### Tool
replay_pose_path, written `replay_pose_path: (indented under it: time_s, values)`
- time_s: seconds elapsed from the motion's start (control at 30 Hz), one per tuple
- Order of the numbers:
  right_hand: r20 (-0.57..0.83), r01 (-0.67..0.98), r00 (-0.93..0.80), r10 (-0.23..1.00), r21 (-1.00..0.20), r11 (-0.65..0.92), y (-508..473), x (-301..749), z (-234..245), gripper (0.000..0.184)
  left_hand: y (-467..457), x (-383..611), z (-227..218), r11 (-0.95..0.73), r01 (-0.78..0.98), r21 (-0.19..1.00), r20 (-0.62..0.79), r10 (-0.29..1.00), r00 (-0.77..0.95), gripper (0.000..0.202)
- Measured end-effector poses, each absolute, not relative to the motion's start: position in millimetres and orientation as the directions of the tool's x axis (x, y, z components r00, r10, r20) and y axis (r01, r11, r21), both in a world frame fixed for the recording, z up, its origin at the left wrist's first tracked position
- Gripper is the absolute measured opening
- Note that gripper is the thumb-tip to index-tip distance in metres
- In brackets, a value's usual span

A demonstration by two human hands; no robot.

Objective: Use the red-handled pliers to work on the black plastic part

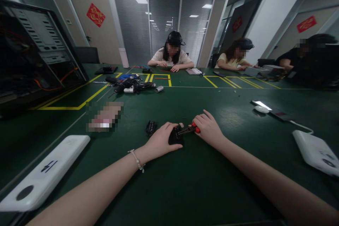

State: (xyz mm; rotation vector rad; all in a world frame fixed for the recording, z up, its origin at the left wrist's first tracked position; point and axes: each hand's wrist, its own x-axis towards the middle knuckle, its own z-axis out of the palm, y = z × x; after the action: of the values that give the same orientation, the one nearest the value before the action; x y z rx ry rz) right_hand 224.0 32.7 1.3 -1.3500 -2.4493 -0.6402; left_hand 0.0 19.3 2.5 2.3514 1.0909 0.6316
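Note:
My left hand point(160, 141) is closed over a small black part point(175, 137) that rests on the green table point(185, 176). My right hand point(208, 127) grips a red-handled screwdriver point(189, 129), its dark shaft pointing left into the black part. A second small black part point(150, 127) lies on the table just left of my left hand. A bracelet sits on my left wrist.
An open computer case point(34, 53) stands at the far left. A pile of tools and cables point(131, 84) lies beyond. White devices lie at the near left point(42, 174) and near right point(316, 152). A phone point(272, 111) is at right. Three people sit across the table.

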Motion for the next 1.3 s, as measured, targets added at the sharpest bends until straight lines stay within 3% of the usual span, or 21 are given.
replay_pose_path:
  time_s: [1.3]
  values:
    - [0.387, 0.835, -0.546, 0.743, 0.318, 0.448, 31.2, 219.4, 0.9, 0.013, 17.6, 0.1, 7.0, -0.560, 0.577, 0.594, 0.190, 0.795, 0.576, 0.059]
